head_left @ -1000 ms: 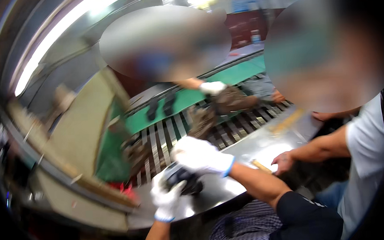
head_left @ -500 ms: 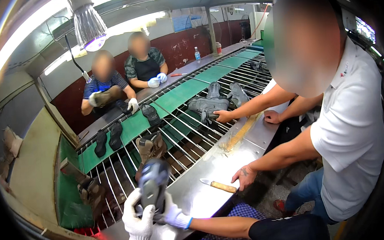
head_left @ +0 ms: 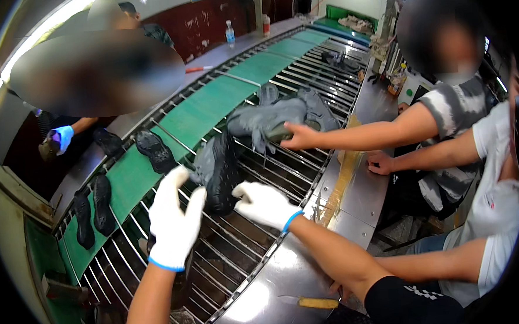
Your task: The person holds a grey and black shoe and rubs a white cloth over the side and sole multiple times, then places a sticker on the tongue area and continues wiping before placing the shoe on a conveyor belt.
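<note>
Both gloved hands, left hand (head_left: 171, 222) and right hand (head_left: 266, 204), held fingers spread open beside the dark shoe (head_left: 218, 171), gripping nothing.

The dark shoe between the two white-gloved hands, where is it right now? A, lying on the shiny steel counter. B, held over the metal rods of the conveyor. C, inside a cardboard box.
B: the dark shoe sits between the left hand and right hand, above the conveyor rods.

My left hand (head_left: 171, 222) and right hand (head_left: 262, 204) flank a shoe (head_left: 218, 175) on the roller rack (head_left: 241, 254). Soles (head_left: 153, 150) lie on the belt (head_left: 209, 103) behind; a knife (head_left: 314, 302) rests on the counter (head_left: 355, 198) to my right.
</note>
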The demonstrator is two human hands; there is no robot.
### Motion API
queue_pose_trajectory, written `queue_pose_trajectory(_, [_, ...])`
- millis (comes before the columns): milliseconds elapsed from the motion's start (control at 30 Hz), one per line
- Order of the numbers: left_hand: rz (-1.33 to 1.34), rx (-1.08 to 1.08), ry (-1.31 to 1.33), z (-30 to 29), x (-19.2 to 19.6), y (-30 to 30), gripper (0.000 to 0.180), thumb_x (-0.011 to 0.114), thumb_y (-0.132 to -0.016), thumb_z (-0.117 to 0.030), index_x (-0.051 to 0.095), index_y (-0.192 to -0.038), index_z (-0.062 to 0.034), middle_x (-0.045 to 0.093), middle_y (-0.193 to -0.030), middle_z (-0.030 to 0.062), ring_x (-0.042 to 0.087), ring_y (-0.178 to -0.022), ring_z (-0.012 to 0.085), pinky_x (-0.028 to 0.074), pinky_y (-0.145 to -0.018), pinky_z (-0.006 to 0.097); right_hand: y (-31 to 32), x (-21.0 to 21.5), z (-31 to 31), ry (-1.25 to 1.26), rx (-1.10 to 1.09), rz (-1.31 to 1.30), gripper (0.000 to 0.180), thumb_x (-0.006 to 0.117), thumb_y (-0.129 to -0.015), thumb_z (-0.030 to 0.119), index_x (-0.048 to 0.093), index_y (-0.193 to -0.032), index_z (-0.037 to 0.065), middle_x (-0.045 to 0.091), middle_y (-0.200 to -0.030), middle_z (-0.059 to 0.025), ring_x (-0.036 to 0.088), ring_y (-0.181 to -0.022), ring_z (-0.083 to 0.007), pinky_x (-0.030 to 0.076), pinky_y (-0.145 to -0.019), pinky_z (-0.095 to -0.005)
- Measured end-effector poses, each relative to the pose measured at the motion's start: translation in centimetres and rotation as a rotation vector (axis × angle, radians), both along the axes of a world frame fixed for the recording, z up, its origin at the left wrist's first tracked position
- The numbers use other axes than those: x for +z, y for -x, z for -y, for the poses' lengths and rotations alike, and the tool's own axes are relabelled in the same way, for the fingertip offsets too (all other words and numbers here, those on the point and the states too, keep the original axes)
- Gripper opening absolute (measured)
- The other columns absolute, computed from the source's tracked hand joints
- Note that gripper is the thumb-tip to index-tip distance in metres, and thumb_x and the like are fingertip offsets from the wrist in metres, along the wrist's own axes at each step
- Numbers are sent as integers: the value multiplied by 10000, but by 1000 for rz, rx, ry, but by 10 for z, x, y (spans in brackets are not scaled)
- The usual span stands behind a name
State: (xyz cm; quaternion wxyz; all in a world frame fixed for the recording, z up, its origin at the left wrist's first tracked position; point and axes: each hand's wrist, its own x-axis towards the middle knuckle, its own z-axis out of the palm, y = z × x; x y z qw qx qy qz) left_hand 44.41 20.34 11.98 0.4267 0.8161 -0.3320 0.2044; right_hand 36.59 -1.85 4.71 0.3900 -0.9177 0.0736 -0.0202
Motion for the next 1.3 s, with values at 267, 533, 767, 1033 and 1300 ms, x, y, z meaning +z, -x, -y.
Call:
queue_pose_trajectory(267, [-305, -12, -278, 143, -71, -110, 331, 781, -966, -261, 722, -1197, -31, 765, -1200, 160, 764, -1067, 305, 593, -955, 399, -31, -8, 204, 655, -590, 246, 455, 726, -896, 247, 631, -1322, 116, 637, -1253, -219, 654, -1124, -419, 545, -955, -532])
queue_pose_trajectory(533, [-1114, -213, -69, 363, -85, -180, 846, 674, -986, -592, 460, -1549, 1, 638, -1420, 286, 744, -1094, 423, 620, -905, 498, -85, -8, 379, -114, -623, -205, 1052, 869, -837, 523, 433, -1557, -107, 636, -1458, -271, 634, -1335, -334, 492, -1129, -391])
queue_pose_trajectory(767, [-1686, -45, 495, 470, -162, -181, 537, 789, -935, -334, 583, -1212, 77, 704, -991, 237, 758, -778, 418, 662, -644, 544, -101, -28, 397, -111, -552, -190, 1017, 851, -795, 614, 539, -1500, -49, 681, -1405, -231, 667, -1267, -331, 506, -1097, -402])
queue_pose_trajectory(1033, [-1451, -278, 355, 274, -66, -133, 532, 686, -945, -113, 541, -1433, 44, 625, -1339, 185, 609, -1266, 258, 577, -1023, 400, -111, -35, 389, -453, -502, -126, 577, 841, -888, 364, 695, -1268, -45, 772, -1109, -158, 735, -984, -219, 590, -876, -355])
queue_pose_trajectory(1300, [-1487, 110, 635, -25, 10, 31, 578, 828, -831, -27, 630, -1374, -17, 707, -1198, 101, 691, -1087, 204, 573, -986, 383, -105, -25, 362, -1253, -582, 126, 465, 732, -1041, 306, 684, -1377, -11, 755, -1286, -111, 746, -1086, -252, 597, -986, -380])
